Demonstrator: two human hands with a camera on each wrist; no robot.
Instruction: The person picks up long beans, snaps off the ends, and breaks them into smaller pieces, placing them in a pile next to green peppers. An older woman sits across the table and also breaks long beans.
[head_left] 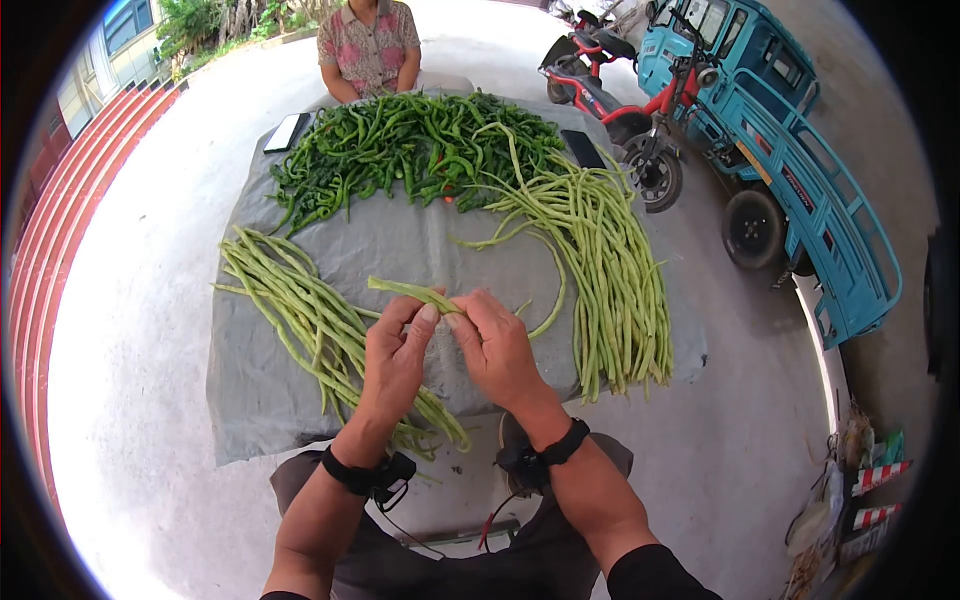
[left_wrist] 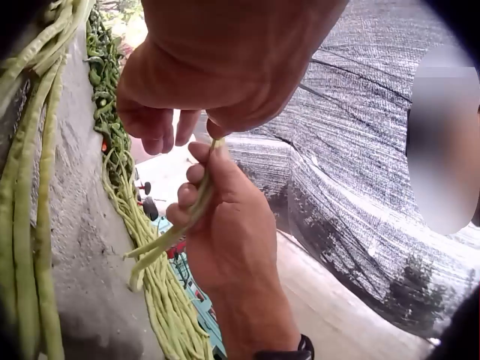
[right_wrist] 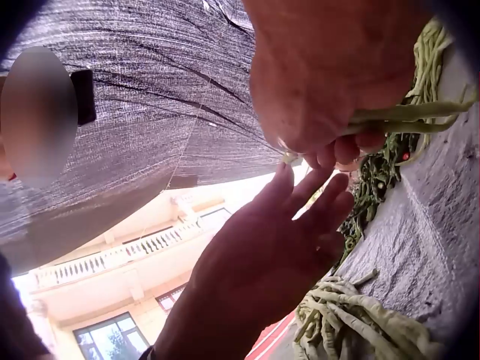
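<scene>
Both hands meet above the near part of the table [head_left: 395, 235], which has a grey cloth on it. The left hand [head_left: 392, 358] pinches the end of the held beans [head_left: 395, 287] between thumb and finger; its other fingers are only a little bent. The right hand [head_left: 497, 348] is more closed, with its fingers curled around these beans, and its thumb is near the left thumb. Loose ends of the beans come out from the right hand. How many beans are held, I cannot tell.

A smaller pile of long beans [head_left: 300, 300] lies at the left side of the table, and its lower ends reach over the near edge. A bigger pile of long beans [head_left: 620, 270] lies along the right edge. Green peppers [head_left: 400, 140] are heaped with leaves along the far edge, and few red ones are among them. A white phone [head_left: 287, 132] lies at the far left corner, and a dark phone [head_left: 582, 149] at the far right corner, beside the peppers. Another person [head_left: 368, 48] sits behind the far edge.
</scene>
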